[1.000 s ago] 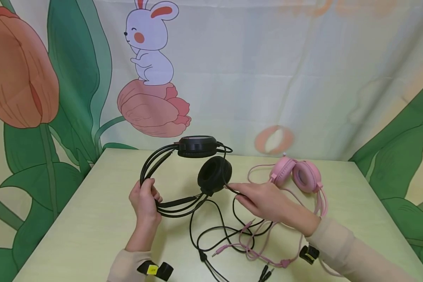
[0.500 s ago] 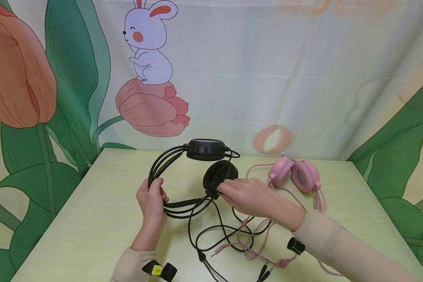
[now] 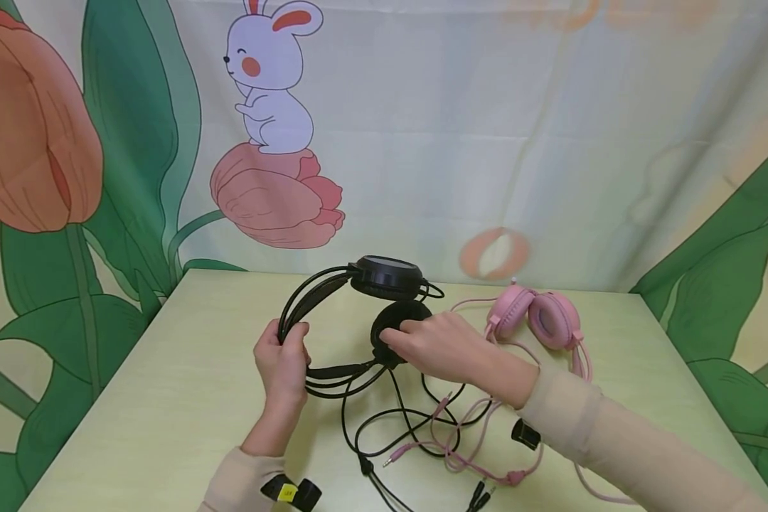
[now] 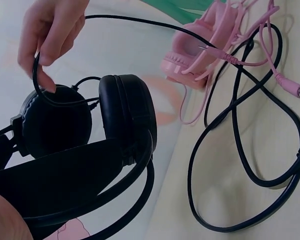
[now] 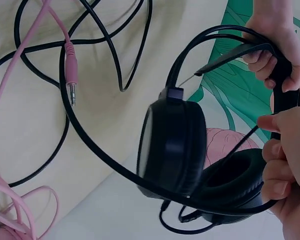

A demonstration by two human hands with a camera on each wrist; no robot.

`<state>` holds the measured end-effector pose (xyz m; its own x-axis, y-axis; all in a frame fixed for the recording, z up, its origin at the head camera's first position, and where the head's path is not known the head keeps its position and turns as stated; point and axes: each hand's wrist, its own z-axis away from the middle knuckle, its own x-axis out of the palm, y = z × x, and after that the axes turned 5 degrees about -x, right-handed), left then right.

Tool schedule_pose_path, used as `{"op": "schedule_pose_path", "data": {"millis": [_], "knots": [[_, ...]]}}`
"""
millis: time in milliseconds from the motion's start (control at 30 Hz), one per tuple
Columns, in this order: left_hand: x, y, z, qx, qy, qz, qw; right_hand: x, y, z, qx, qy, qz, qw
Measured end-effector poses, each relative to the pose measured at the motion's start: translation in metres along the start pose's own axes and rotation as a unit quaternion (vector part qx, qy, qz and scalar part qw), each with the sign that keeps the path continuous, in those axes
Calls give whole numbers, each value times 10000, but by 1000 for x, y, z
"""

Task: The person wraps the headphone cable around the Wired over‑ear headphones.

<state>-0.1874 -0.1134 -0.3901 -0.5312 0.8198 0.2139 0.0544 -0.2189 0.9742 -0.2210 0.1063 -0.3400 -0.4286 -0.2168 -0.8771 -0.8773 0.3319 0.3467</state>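
My left hand grips the headband of black over-ear headphones, held up on its side with the ear cups pointing right. My right hand crosses in front of the lower ear cup and hides part of it. Between its thumb and fingers, as the left wrist view shows, it pinches the black headphone cable. From that grip the cable sweeps past the cups toward the tabletop in the right wrist view.
Pink headphones lie at the back right of the pale table. Their pink cable, with a plug, tangles with black cable loops near the front. Black plugs lie at the front edge. A printed curtain hangs behind.
My right hand has moved left, from beside the lower ear cup to in front of it, bringing the cable along. My left hand and the black headphones have shifted slightly right.
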Motion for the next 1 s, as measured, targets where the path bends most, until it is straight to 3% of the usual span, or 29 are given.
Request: {"op": "schedule_pose_path", "data": {"millis": [167, 467, 767, 1000], "knots": [[2, 1, 2, 102, -111, -555, 9983, -1, 4, -4, -151, 15, 392, 9991], [5, 3, 6, 1068, -230, -1667, 9799, -12, 19, -11, -424, 18, 1152, 9924], [7, 10, 9, 1696, -490, -2071, 9623, -15, 32, -14, -187, 721, 1558, 9850], [4, 19, 9, 2218, -681, -2347, 9440, -21, 36, -14, 173, 874, 1557, 9838]]}}
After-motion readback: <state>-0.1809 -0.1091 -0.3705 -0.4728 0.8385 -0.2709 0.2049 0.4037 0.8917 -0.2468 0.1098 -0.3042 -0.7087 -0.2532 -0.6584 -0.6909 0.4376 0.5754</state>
